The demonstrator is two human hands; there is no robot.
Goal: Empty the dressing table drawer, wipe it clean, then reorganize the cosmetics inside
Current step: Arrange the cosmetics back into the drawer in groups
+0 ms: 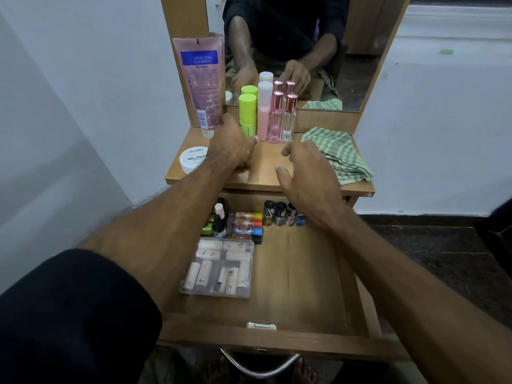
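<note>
The drawer stands pulled out under the wooden surface. Inside it, a clear case of pale tubes lies at the left, with three lip balms stacked just behind it, dark small bottles to their left, and a row of nail polish bottles along the back wall.

Both arms reach over the drawer to the surface. The left hand rests low beside the green bottle, its fingers hidden from view (I cannot tell whether they hold anything). The right hand hovers with fingers spread loosely and holds nothing.

Beside the green bottle stand a pink bottle and two glass perfume bottles against the mirror. A pink tube leans at the left, a white jar sits in front of it, and a checked cloth lies at the right.
</note>
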